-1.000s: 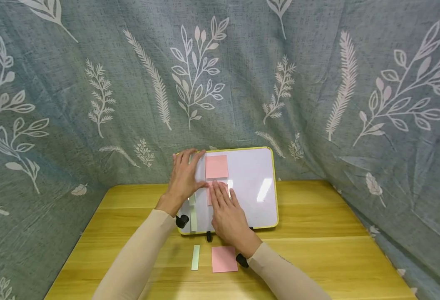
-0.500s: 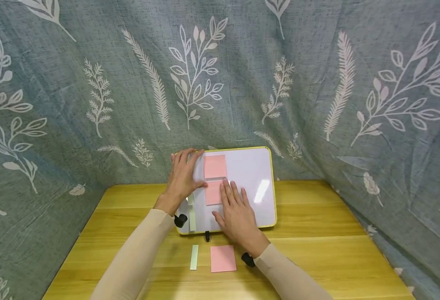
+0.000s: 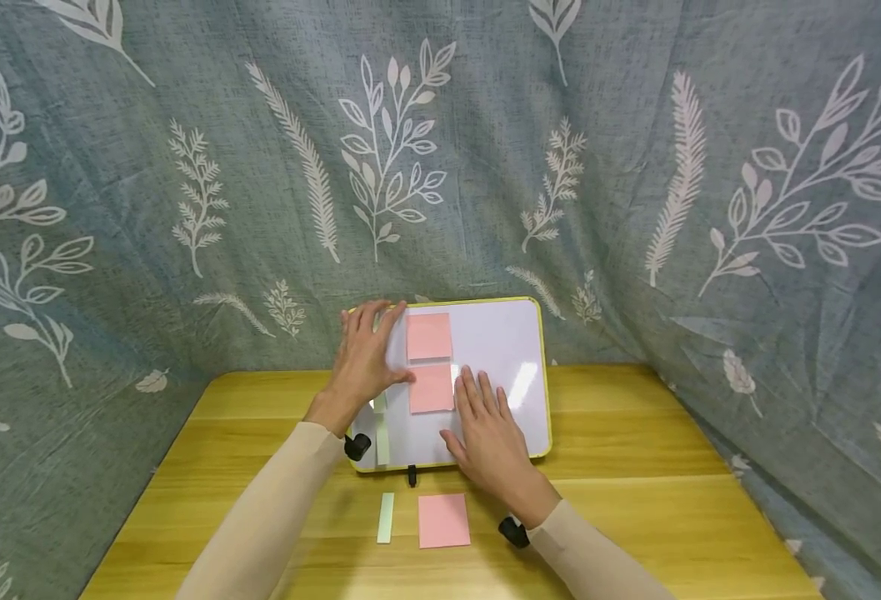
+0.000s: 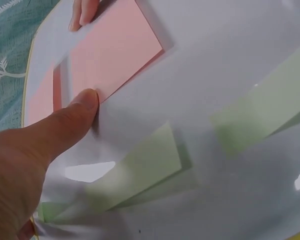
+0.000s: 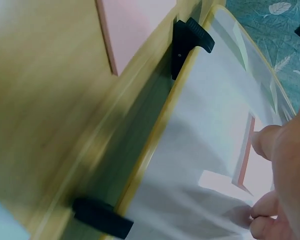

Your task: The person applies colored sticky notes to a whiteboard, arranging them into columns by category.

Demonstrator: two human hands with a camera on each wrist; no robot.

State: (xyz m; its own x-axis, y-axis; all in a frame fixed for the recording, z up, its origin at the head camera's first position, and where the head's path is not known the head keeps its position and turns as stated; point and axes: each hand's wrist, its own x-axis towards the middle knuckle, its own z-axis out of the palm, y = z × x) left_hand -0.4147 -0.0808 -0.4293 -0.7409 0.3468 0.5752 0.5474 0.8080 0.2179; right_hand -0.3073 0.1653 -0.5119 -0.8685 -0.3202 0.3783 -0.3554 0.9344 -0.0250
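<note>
A whiteboard (image 3: 493,333) with a yellow rim leans upright on the table. Two pink sticky notes, an upper one (image 3: 428,336) and a lower one (image 3: 430,389), are on its face, one above the other. My left hand (image 3: 361,358) grips the board's top left, fingers at the rim and thumb (image 4: 85,102) on the lower note's left edge. Pale green sticky strips (image 4: 140,170) hang below that hand, their ends lifting off the surface. My right hand (image 3: 491,437) lies on the board just right of the lower note, fingers straight, holding nothing.
On the table before the board lie a pink sticky-note pad (image 3: 443,521) and a narrow green strip pad (image 3: 385,518). Black stand feet (image 5: 187,42) hold the board's bottom edge. A leaf-patterned curtain (image 3: 440,167) hangs behind. A pale blue corner (image 5: 2,220) shows in the right wrist view.
My right hand has slid off the lower pink note to the right, uncovering it. The left hand keeps its place on the board.
</note>
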